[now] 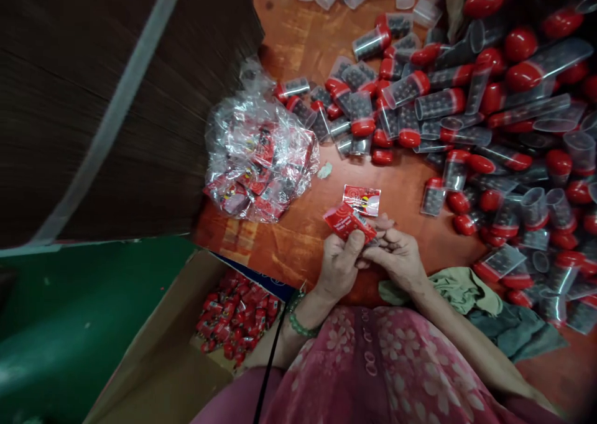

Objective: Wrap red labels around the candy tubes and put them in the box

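Observation:
My left hand (339,263) is closed round a small red packet (347,222), thumb pressed on it. My right hand (396,253) meets it from the right with fingers pinched at the packet's lower end; what they pinch is too small to name. A second red and white packet (362,199) lies on the orange floor just beyond the hands. A clear plastic bag (259,156) full of more red packets sits further left.
A big heap of clear tubes with red caps (489,119) covers the floor to the right. A cardboard box (163,362) holding several red packets (237,318) stands at lower left. Green cloth (459,290) lies by my right arm. Stacked dark sheets (116,101) fill the upper left.

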Motion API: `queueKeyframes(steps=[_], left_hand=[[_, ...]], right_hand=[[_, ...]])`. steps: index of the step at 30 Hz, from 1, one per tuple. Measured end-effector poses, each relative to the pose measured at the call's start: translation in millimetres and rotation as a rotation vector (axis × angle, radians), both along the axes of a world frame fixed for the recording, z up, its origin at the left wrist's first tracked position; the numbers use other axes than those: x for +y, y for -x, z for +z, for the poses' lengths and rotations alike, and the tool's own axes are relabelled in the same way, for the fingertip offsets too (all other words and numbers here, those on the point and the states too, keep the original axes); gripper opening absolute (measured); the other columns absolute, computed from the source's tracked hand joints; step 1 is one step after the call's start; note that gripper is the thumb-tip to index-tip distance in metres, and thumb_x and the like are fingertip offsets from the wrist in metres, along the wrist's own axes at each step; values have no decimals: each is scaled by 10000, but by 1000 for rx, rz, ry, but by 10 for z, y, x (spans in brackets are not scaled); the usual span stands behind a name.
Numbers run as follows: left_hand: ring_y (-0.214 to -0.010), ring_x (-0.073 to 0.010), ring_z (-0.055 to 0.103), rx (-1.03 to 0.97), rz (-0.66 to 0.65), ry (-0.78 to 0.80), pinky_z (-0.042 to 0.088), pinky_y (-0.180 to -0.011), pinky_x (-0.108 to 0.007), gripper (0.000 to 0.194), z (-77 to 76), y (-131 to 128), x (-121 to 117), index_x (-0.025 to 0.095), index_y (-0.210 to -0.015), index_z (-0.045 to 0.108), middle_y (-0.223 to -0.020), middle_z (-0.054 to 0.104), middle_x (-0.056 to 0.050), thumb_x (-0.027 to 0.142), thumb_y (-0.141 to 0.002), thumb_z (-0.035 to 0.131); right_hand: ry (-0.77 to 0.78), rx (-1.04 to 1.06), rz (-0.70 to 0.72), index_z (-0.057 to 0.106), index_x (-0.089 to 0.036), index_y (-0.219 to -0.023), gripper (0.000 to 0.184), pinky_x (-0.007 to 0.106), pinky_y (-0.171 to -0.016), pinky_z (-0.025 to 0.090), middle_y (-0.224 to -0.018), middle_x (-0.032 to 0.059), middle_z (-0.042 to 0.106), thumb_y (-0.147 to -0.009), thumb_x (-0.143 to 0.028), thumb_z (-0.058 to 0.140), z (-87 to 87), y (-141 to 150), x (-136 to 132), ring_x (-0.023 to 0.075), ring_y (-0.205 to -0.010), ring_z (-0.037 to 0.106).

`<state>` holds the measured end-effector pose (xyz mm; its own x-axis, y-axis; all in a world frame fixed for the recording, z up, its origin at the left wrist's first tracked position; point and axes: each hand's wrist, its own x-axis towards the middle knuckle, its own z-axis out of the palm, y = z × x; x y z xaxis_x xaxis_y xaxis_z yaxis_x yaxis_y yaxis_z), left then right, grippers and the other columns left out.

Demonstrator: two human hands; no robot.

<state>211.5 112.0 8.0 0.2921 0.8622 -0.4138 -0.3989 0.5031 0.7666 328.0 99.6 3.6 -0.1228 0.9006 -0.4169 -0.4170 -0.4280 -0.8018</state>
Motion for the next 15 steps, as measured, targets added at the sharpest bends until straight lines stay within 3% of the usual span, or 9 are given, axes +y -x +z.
queueKeyframes(steps=[3,6,11,15], left_hand=[[-1015,-238,682,13,-46,-87,553,-770,-298,505,-12,-13,-57,164,-1080,733,-1116,738,-119,595,-875,568],[-1177,-269,621,38,-102,-167,460,-1055,-399,461,65,-8,-69,174,-1044,749,-1137,730,-107,564,-893,555],[-1084,-257,662,71,-99,-225,421,-1104,-423,404,244,0,-78,172,-859,749,-1006,747,-106,552,-855,612],[-917,-237,686,97,-88,-255,440,-1087,-428,451,303,-15,-121,191,-699,696,-799,721,-78,617,-821,613]], right_hand=[[-14,-42,-14,681,-194,-688,272,224,-458,550,-537,-37,684,-593,-326,898,-18,-29,3,124,-431,630],[-68,-79,-44,700,-207,-660,277,231,-426,522,-514,-45,669,-547,-338,916,-29,-58,-4,124,-405,592],[-236,-259,-61,736,-225,-614,390,288,-540,511,-587,-26,661,-466,-538,915,-78,-143,-31,142,-532,566],[-304,-359,-10,612,-207,-476,506,273,-488,395,-496,-48,498,-428,-630,886,-129,-204,-39,123,-502,422]])
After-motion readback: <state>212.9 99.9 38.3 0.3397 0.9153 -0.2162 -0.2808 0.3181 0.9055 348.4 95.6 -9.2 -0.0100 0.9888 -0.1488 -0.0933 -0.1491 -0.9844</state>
